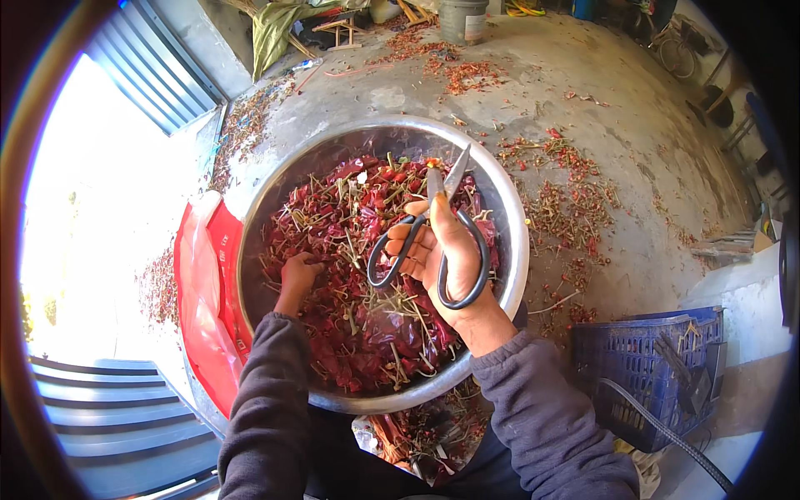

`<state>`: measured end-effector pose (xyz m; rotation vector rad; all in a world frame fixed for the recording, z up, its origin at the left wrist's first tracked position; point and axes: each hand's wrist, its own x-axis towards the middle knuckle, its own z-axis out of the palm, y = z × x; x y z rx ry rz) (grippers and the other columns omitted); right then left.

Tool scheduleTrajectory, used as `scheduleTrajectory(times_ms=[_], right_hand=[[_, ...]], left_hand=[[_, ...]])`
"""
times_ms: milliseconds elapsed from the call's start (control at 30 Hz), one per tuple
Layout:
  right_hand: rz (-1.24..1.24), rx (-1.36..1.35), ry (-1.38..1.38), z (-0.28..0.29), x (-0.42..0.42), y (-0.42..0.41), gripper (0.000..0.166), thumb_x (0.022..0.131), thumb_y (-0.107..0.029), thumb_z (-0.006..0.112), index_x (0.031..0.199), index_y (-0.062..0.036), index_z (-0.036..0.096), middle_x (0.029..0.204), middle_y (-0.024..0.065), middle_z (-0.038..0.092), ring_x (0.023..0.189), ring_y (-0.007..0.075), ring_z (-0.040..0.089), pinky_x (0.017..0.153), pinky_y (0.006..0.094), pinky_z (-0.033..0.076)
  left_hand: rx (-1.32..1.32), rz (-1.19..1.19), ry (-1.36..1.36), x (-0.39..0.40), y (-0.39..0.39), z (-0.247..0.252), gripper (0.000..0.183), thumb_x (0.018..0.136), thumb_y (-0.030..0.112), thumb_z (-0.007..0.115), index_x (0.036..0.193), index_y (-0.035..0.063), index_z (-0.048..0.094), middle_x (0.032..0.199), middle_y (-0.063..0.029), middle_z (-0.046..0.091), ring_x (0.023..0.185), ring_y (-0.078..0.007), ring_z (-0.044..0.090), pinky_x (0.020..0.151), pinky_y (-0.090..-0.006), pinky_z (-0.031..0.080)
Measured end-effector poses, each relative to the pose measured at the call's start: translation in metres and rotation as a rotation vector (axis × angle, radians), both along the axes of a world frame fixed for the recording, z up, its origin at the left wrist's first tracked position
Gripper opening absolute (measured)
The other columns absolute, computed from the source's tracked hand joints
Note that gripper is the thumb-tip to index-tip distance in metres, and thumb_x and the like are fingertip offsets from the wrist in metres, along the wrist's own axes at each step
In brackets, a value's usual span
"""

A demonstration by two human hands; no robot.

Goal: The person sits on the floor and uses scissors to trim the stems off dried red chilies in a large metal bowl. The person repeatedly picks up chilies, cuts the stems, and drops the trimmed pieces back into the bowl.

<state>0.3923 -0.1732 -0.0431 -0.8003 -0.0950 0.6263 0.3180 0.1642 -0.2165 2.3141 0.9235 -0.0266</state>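
Observation:
A large round metal basin (512, 250) stands in front of me, full of dried red chili peppers (369, 206) with green and brown stems. My right hand (447, 256) is over the basin's right side, palm up, and holds a pair of black-handled scissors (478, 275). Their blades point away from me and stand apart, with a small orange-red bit at one tip. My left hand (301, 278) reaches into the peppers at the left side of the basin. Its fingertips are partly hidden, so I cannot tell whether they grip a pepper.
Left of the basin lies a red plastic bag (206, 300). A blue plastic crate (644, 369) stands at the lower right, with a cable (662, 428) before it. Stem scraps (569, 212) litter the concrete floor. A grey bucket (459, 22) and a small wooden stool (340, 31) are farther off.

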Motion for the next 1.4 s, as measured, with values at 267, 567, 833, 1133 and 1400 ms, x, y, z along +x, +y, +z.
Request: scheduleTrajectory(times_ms=[267,567,833,1133,1400], right_hand=[[0.052,-0.563,-0.641,0.004,-0.006,0.003,0.069,0.094,-0.070,0.061,0.106,-0.0012,0.058,0.078,0.0088,0.060,0.075,0.0239,0.064,0.072,0.0366,0.050],[0.316,-1.011,-1.064,-0.012,-0.032,0.011,0.080,0.088,-0.073,0.063,0.113,0.0030,0.061,0.093,0.0279,0.070,0.094,0.0440,0.070,0.082,0.0529,0.055],[0.243,-0.846,-0.825,-0.014,-0.037,0.025,0.057,0.093,-0.055,0.070,0.095,0.0020,0.061,0.074,0.0206,0.069,0.076,0.0387,0.072,0.068,0.0458,0.054],[0.097,-0.645,-0.755,-0.018,-0.043,0.027,0.038,0.091,-0.031,0.076,0.107,0.0016,0.063,0.080,0.0202,0.070,0.076,0.0382,0.071,0.069,0.0448,0.054],[0.183,-0.846,-0.746,-0.018,-0.039,0.022,0.048,0.091,-0.040,0.076,0.111,0.0010,0.061,0.078,0.0183,0.068,0.075,0.0335,0.072,0.070,0.0423,0.054]], left_hand=[[-0.442,0.207,-0.331,-0.052,-0.064,0.117,0.011,0.086,0.008,0.074,0.089,0.0067,0.063,0.065,0.0023,0.053,0.052,-0.0077,0.045,0.048,-0.0262,0.033],[-0.537,0.106,-0.647,-0.063,-0.117,0.148,0.016,0.088,-0.003,0.069,0.093,0.0100,0.062,0.068,0.0073,0.052,0.056,-0.0016,0.041,0.051,-0.0199,0.031],[-0.579,0.004,-0.631,-0.057,-0.125,0.145,0.019,0.085,-0.010,0.068,0.092,0.0064,0.062,0.101,0.0008,0.070,0.077,-0.0014,0.053,0.067,-0.0192,0.045],[-0.689,-0.191,-0.477,-0.056,-0.145,0.155,0.046,0.082,-0.010,0.072,0.126,0.0031,0.066,0.112,-0.0016,0.071,0.103,-0.0089,0.063,0.094,-0.0260,0.051],[-0.606,-0.159,-0.388,-0.058,-0.137,0.150,0.031,0.083,-0.004,0.074,0.112,0.0041,0.070,0.100,0.0029,0.068,0.092,-0.0064,0.060,0.086,-0.0243,0.050]])
